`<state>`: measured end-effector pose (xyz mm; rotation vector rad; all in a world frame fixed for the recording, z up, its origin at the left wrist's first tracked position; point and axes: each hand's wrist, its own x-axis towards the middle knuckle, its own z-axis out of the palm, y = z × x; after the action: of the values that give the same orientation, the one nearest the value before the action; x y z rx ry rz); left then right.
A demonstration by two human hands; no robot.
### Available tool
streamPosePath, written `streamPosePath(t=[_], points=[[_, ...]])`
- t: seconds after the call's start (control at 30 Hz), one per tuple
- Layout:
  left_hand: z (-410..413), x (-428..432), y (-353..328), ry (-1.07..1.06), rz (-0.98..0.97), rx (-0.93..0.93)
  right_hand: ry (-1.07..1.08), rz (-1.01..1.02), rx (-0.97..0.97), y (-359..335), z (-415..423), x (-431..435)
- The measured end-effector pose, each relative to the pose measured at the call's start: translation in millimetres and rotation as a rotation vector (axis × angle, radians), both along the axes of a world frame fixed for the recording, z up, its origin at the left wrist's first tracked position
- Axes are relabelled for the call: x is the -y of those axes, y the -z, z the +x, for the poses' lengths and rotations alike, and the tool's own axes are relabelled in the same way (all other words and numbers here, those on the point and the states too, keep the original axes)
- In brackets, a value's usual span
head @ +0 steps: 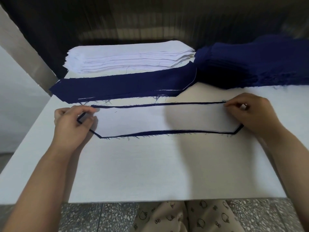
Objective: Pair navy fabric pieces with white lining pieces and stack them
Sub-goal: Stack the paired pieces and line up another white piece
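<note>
Pairing at frame centre.
Left hand point(73, 123), right hand point(250, 113) pinch ends of white lining piece point(163, 119) atop navy piece point(167, 132).

Navy fabric piece point(167, 132): covered by the white lining piece point(158, 119), so only a thin rim shows. Left hand point(71, 124) and right hand point(250, 113) hide both ends. Loose navy pile point(259, 64): cut off at the right edge. Dark background point(150, 17): blurred.
</note>
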<state>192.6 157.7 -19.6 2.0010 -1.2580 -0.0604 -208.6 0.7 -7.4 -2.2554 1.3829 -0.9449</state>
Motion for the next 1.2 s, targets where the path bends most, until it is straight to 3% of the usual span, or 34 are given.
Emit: streamPosePath(t=[0.17, 0.33, 0.47, 0.67, 0.87, 1.2], points=[[-1.0, 4.4, -5.5, -0.006, -0.017, -0.006, 0.055, 0.007, 0.078, 0.3, -0.7, 4.5], [-6.2, 28.9, -21.2, 0.02, -0.121, -0.168, 0.073, -0.182, 0.034, -28.6, 8.0, 23.7], [-19.3, 62.3, -24.7, 0.031, -0.095, -0.297, 0.118, -0.297, -0.154, -51.9, 24.1, 47.0], [-59.7, 119.3, -30.8, 0.094, -0.048, -0.424, 0.198, -0.14, -0.517, -64.4, 41.4, 78.8], [-111.1, 156.8, -36.0, 0.193, -0.048, -0.584, 0.162, -0.14, -0.402, -66.0, 35.4, 86.9], [-169.2, 181.1, -37.4, 0.324, -0.071, -0.622, 0.074, -0.131, -0.505, -76.4, 31.4, 97.8]])
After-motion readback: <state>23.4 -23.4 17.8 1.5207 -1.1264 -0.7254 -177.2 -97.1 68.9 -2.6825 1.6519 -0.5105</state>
